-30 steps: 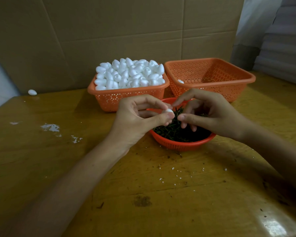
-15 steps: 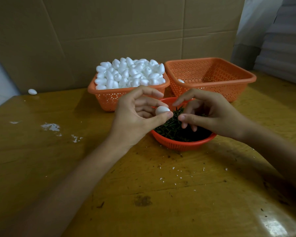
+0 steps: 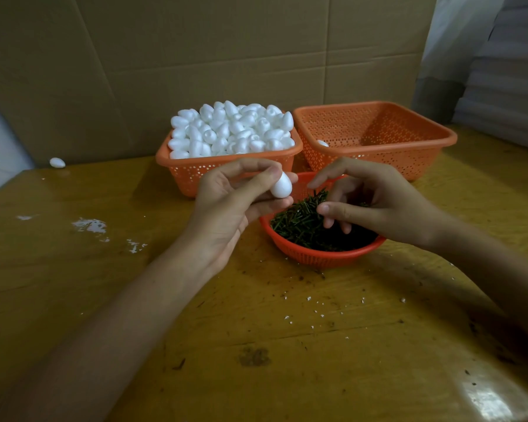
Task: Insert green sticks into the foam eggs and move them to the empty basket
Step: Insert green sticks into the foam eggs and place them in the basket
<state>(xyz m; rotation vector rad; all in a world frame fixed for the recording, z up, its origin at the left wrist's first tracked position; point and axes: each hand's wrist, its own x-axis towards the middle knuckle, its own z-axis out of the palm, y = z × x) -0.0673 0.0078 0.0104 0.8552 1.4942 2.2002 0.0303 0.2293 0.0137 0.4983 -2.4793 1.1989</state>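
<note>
Nearest the viewer, a wooden tabletop (image 3: 256,345) carries scattered white crumbs and dark specks below both forearms; just beyond, the left hand (image 3: 232,205) pinches one white foam egg (image 3: 281,185) between thumb and fingertips, lifted clear of the tabletop with its narrow end up; no stick shows in this egg.

Just right of that hand, the right hand (image 3: 378,205) reaches down into a round orange bowl (image 3: 323,258); its fingers curl into a heap of green sticks (image 3: 299,220), thumb and forefinger apart; whether it has caught a stick cannot be told.

The step in hand looks like fetching a stick for the held egg; next the right hand would need to pick out a single stick and push it straight into the foam, gently, since foam crumbles.

Beyond the left hand stands a square orange basket (image 3: 195,172) heaped with plain eggs (image 3: 232,129); beyond the right hand, touching or just beside that basket, a second orange basket (image 3: 378,156) holds only one egg (image 3: 322,143) near its left wall, so the task seems barely begun.

Far to the left of the left hand, a stray egg (image 3: 57,162) lies against a cardboard backdrop (image 3: 226,41).
</note>
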